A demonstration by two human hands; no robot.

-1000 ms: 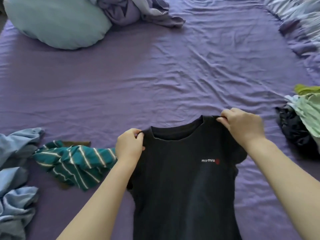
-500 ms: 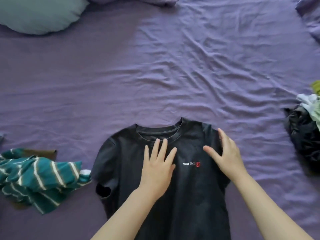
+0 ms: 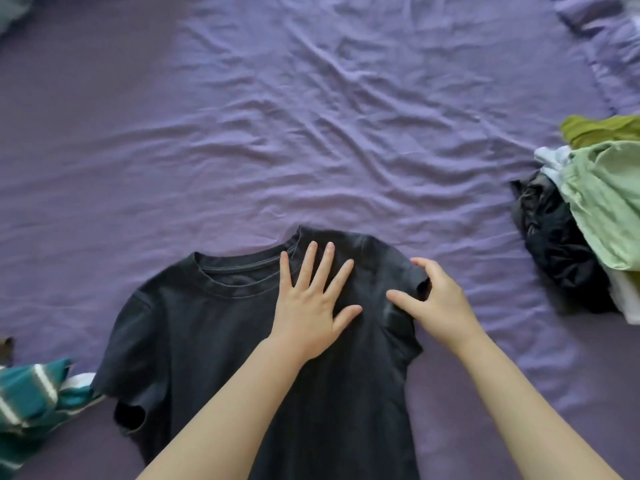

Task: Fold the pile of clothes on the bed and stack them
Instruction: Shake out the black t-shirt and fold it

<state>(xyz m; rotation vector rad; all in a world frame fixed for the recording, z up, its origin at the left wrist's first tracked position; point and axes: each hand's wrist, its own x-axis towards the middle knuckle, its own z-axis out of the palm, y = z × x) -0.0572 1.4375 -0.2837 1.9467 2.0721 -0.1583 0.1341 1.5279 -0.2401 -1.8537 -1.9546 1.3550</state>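
The black T-shirt lies flat at the near edge of the bed, collar toward the far edge. The left hand presses on its chest with fingers spread, gripping nothing. The right hand pinches the right sleeve between thumb and fingers. A teal striped garment touches the other sleeve. At the right edge sits a pile of clothes, perhaps unfolded, well apart

One head-worn view looks steeply down, close over the bed; its edges seem slightly blurred
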